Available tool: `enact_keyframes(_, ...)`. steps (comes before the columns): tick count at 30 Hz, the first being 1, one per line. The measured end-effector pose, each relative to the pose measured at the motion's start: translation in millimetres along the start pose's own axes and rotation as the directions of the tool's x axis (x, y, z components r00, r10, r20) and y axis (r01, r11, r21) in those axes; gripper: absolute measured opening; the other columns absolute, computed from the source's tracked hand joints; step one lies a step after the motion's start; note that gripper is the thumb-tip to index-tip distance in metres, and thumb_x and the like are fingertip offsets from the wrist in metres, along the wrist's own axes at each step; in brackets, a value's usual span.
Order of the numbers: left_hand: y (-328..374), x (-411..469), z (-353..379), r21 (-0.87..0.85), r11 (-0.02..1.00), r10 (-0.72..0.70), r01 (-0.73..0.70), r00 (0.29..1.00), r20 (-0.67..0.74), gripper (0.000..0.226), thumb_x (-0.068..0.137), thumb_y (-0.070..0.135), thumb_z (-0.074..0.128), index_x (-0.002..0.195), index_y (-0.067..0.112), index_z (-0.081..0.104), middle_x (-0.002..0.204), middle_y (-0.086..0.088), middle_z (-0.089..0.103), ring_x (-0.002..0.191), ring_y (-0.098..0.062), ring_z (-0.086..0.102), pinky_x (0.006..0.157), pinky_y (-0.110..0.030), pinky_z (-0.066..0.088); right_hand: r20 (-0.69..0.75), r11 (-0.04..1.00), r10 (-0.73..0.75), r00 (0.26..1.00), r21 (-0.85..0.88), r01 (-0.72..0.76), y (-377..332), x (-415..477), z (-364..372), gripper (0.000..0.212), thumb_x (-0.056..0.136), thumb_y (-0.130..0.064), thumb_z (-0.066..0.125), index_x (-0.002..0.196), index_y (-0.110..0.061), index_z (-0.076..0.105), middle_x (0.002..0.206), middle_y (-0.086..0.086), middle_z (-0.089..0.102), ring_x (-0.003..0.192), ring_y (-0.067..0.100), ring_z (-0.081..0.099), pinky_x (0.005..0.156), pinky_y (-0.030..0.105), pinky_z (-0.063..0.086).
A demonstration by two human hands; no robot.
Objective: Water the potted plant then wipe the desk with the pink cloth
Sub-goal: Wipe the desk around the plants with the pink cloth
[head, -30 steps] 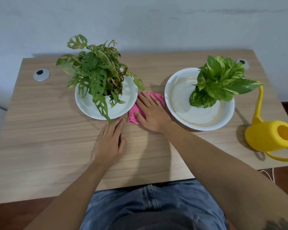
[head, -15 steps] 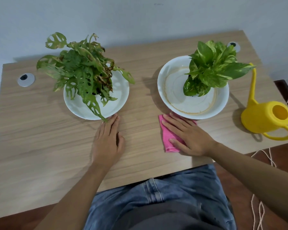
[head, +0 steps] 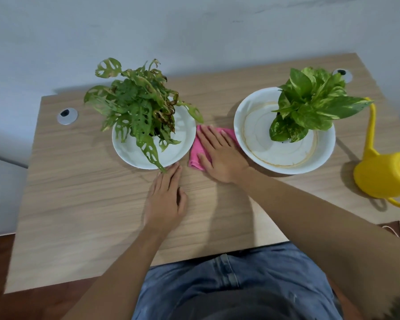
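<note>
Pink cloth (head: 198,148), a soft crumpled fabric, now lies in the narrow gap between the two round white dishes, where half a second ago it sat at the desk's near edge below the right dish. Right hand (head: 219,155) presses flat on it, fingers extended and slightly spread. Left hand (head: 165,199) stays palm-down on the wood-grain desk (head: 79,204), fingers together, tips touching the left dish (head: 129,155). The right dish (head: 286,167) carries a brown ring stain. A glossy yellow watering can (head: 383,176) stands near the right edge. Bare desk lies open to the left.
</note>
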State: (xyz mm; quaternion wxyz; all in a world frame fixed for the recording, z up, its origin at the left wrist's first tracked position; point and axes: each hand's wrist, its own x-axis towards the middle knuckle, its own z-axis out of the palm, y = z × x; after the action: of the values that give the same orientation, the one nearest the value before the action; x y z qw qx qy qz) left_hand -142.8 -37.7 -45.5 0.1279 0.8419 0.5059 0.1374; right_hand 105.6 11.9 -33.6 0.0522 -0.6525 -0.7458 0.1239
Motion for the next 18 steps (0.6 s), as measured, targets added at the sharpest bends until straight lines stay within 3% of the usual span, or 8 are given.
enact_keyframes(3, -4.2, 2.6, -2.4, -0.039, 0.999, 0.022, -0.022, 1.0, 0.011, 0.064, 0.107, 0.025, 0.049, 0.17, 0.012, 0.042, 0.178, -0.002, 0.039, 0.164, -0.022, 0.038, 0.135, -0.048, 0.031, 0.007, 0.993, 0.115, 0.993, 0.03, -0.115, -17.2, 15.7, 3.9, 0.079, 0.112, -0.055, 0.01, 0.18, -0.015, 0.006, 0.188, 0.007, 0.006, 0.175, 0.026, 0.001, 0.14, 0.051, 0.004)
enact_keyframes(6, -12.4, 3.6, -9.1, -0.136, 0.989, 0.064, -0.06, 0.998, 0.024, 0.06, 0.109, 0.022, 0.049, 0.168, 0.011, 0.046, 0.176, -0.002, 0.041, 0.163, -0.023, 0.04, 0.134, -0.051, 0.034, -0.054, 0.991, 0.132, 0.99, 0.017, -0.131, -28.1, 2.2, 13.7, 0.078, 0.113, -0.053, 0.011, 0.179, -0.013, 0.011, 0.188, 0.009, 0.009, 0.175, 0.028, 0.007, 0.14, 0.052, 0.008)
enact_keyframes(11, -58.5, -23.0, -29.7, -0.068, 0.997, 0.029, -0.029, 1.0, 0.002, 0.056, 0.109, 0.019, 0.054, 0.164, 0.01, 0.052, 0.17, -0.008, 0.049, 0.157, -0.03, 0.05, 0.128, -0.054, 0.042, -0.071, 0.999, 0.014, 0.997, -0.049, -0.018, -59.1, -33.0, 34.1, 0.072, 0.116, -0.049, 0.026, 0.177, -0.01, 0.026, 0.185, 0.013, 0.023, 0.173, 0.032, 0.017, 0.138, 0.055, 0.017)
enact_keyframes(18, -134.8, -47.7, -66.3, 0.027, 0.997, -0.077, 0.077, 0.997, -0.01, 0.057, 0.111, 0.027, 0.047, 0.167, 0.016, 0.05, 0.177, -0.004, 0.042, 0.162, -0.03, 0.045, 0.131, -0.053, 0.039, 0.03, 0.98, -0.195, 0.98, -0.045, 0.196, -123.7, -54.0, 49.1, 0.076, 0.117, -0.05, 0.027, 0.179, -0.009, 0.012, 0.187, 0.011, 0.01, 0.175, 0.031, 0.007, 0.139, 0.055, 0.012)
